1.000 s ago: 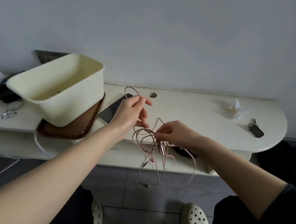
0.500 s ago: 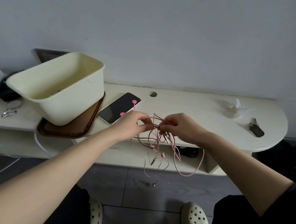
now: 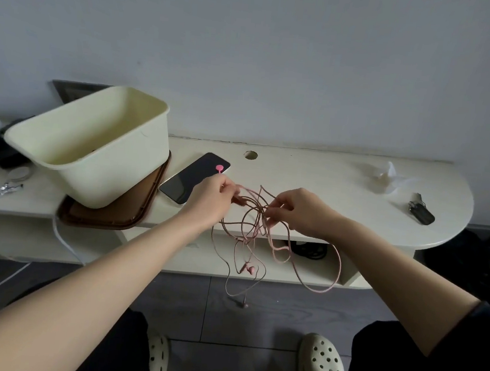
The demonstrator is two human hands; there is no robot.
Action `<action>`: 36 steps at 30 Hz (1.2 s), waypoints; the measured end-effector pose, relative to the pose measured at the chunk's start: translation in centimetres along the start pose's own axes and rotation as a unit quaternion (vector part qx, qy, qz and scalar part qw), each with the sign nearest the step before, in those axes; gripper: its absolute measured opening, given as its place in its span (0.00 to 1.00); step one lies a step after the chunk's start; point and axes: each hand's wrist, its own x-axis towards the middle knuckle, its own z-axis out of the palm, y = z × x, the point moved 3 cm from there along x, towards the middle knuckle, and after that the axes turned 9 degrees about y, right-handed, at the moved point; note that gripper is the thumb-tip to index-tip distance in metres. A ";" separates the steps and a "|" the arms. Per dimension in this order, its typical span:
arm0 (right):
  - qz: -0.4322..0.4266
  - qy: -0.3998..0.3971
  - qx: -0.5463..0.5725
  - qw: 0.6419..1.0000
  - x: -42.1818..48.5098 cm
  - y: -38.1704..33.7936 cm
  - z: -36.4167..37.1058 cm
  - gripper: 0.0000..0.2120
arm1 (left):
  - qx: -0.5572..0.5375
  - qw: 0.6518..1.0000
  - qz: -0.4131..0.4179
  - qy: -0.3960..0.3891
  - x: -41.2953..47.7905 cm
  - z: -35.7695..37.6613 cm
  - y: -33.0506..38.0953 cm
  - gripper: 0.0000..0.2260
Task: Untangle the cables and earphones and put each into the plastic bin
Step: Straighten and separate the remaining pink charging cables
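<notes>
While both hands meet at the centre of the frame, a tangle of pink earphone cord is stretched between them above the front edge of the cream desk. The left hand pinches a bunch of strands with curled fingers, and a small pink round tab sticks up just above its knuckles. The right hand pinches other strands at the knot, fingertips closed on the cord. Below the hands the cord hangs in loose loops in front of the desk's lower shelf, with the pink earbuds dangling mid-way and the plug lowest, over the grey floor. At the left of the frame the cream plastic bin sits tilted on a brown tray, its mouth turned up and to the left; what lies inside cannot be made out. A dark-screened phone lies on the desk between the bin and the left hand. Toward the right end of the desk lie a crumpled clear wrapper and a dark key fob.
</notes>
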 end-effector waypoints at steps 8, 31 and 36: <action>0.006 0.022 -0.014 1.000 0.2 0.5 -0.2 0.08 | -0.133 0.979 -0.050 -0.146 -1.0 0.0 0.6 0.04; -0.015 0.002 0.007 1.000 0.0 0.0 -0.2 0.05 | -0.015 0.986 0.081 -0.143 -0.8 0.9 -0.3 0.05; -0.005 0.000 -0.019 1.000 0.2 0.6 -0.2 0.05 | 0.008 0.986 0.062 -0.153 -0.7 1.2 -0.5 0.03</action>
